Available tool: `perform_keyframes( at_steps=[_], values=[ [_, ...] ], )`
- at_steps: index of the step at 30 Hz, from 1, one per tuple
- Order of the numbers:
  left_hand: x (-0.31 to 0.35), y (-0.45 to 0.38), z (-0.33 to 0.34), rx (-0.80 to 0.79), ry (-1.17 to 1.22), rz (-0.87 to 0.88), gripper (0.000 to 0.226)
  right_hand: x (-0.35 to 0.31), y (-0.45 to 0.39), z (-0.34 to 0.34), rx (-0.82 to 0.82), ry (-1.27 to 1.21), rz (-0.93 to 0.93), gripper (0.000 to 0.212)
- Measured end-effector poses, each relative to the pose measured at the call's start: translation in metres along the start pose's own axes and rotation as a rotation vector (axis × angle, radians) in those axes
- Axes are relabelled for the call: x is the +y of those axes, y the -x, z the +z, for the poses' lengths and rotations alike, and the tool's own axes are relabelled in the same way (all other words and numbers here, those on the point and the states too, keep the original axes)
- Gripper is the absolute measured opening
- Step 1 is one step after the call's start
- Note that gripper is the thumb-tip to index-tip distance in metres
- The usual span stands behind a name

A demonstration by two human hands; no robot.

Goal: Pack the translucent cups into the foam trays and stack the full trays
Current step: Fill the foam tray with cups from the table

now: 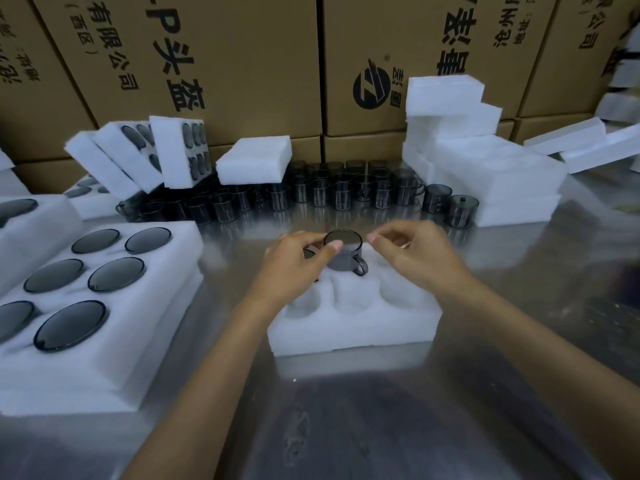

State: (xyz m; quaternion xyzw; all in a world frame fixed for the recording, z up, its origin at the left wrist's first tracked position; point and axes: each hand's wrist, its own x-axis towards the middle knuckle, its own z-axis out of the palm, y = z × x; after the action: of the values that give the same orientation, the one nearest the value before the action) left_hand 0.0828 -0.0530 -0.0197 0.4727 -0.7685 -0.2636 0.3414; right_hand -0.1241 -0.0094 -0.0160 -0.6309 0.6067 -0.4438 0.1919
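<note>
Fingers (330,247) of our left hand (294,263) pinch a smoky cup (344,254) into the foam tray (353,320), far middle pocket; our right hand (408,251) hovers, fingertips loosely together. Near pockets empty. Full trays (79,306) stacked left; loose cups (322,194) wait far.

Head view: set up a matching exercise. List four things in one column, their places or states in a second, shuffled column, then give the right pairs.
Things:
1. left hand
2. right hand
3. full tray
4. loose cups

Places or states:
A. at the left, six dark cups seated in it
B. crowded on the metal table in front of the cartons
C. fingers on the rim of the dark cup at the centre tray
D. hovering beside the cup, holding nothing visible

Pairs: 1-C, 2-D, 3-A, 4-B
</note>
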Motion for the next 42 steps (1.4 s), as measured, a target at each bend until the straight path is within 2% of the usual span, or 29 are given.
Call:
perform_keyframes(
  at_steps=[1,2,5,10,16,18,21,22,24,25,27,29,33,35,37,42],
  values=[
    [-0.001,0.001,0.000,0.021,-0.046,0.032,0.042,-0.001,0.002,0.000,0.027,0.111,-0.113,0.016],
    [-0.001,0.002,0.001,0.036,-0.089,0.079,0.046,-0.002,0.005,0.000,-0.021,0.201,-0.212,0.026],
    [-0.002,0.005,0.002,0.016,-0.112,0.175,0.043,0.003,0.012,0.000,-0.273,0.396,-0.308,0.043],
    [-0.005,0.004,0.004,-0.042,-0.065,0.082,0.045,0.007,0.020,-0.002,-0.320,0.483,-0.336,0.047],
    [-0.014,-0.003,0.009,-0.220,-0.367,0.027,0.048,0.008,0.015,0.002,-0.418,0.541,-0.274,0.047],
    [-0.014,-0.004,0.011,-0.227,-0.385,0.008,0.048,0.008,0.013,0.002,-0.434,0.570,-0.290,0.047],
    [-0.011,-0.005,0.012,-0.217,-0.382,-0.028,0.048,0.010,0.004,-0.002,-0.465,0.432,-0.214,0.042],
    [-0.011,-0.005,0.012,-0.209,-0.378,-0.040,0.048,0.010,-0.001,-0.005,-0.444,0.305,-0.137,0.039],
    [-0.011,-0.004,0.013,-0.188,-0.371,-0.038,0.047,0.017,-0.015,-0.014,-0.278,0.096,0.030,0.035],
    [-0.011,-0.002,0.013,-0.180,-0.370,-0.028,0.047,0.025,-0.026,-0.020,-0.168,0.108,0.089,0.035],
    [-0.011,0.000,0.013,-0.166,-0.368,-0.010,0.046,0.045,-0.051,-0.037,-0.047,0.308,0.165,0.036],
    [-0.011,0.001,0.013,-0.162,-0.372,-0.001,0.046,0.064,-0.074,-0.054,-0.032,0.477,0.235,0.033],
    [-0.011,0.002,0.013,-0.164,-0.379,0.006,0.046,0.090,-0.097,-0.070,-0.065,0.531,0.400,0.022],
    [-0.011,0.002,0.014,-0.160,-0.379,0.006,0.046,0.101,-0.101,-0.070,-0.065,0.552,0.388,0.028],
    [-0.012,0.001,0.014,-0.155,-0.375,0.009,0.046,0.103,-0.099,-0.066,-0.016,0.569,0.364,0.022],
    [-0.014,0.002,0.014,-0.158,-0.376,0.013,0.046,0.095,-0.080,-0.060,0.030,0.619,0.340,0.043]
  ],
)
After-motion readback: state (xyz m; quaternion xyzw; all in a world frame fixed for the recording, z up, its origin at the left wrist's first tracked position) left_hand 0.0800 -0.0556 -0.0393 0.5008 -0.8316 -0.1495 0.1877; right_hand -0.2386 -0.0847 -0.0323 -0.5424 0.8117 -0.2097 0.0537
